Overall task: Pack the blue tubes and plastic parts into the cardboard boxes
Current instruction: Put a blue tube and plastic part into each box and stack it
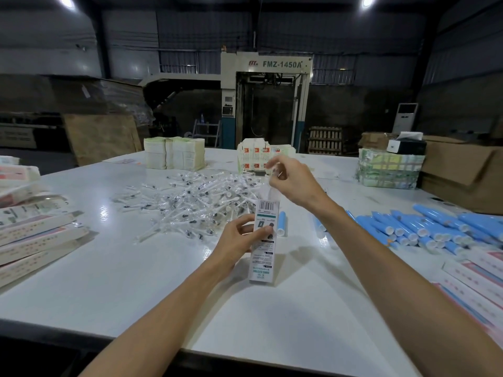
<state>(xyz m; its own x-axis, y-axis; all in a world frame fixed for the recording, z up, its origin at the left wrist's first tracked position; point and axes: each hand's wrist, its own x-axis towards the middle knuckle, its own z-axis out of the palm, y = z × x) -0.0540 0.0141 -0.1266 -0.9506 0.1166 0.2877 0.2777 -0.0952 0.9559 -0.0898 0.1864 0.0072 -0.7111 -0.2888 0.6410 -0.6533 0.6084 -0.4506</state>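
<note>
From my feed: L hand (239, 240) is wrapped round the middle of a narrow white printed cardboard box (265, 257), thumb on the front face, holding it upright w/ its base on the glossy white table (136, 281). R hand (292, 183) is right above the box's open top, fingertips pinching a thin plastic part in a clear wrapper (273, 171). The part hangs down toward the opening; can't tell how far in it is, or what else is inside.

Just behind the box on its right edge lies one light-blue plastic tube w/ a white cap (282, 223). Further right of the box is a big heap of the same blue tubes (424, 227), caps mostly facing me. Behind and left of the box is a loose pile of clear-wrapped plastic parts (190, 202).

Far left of the box: stacks of flat, unfolded white-and-pink boxes (38, 238). Right of the box and nearer me: more flat pink-printed boxes (479, 273).
</note>
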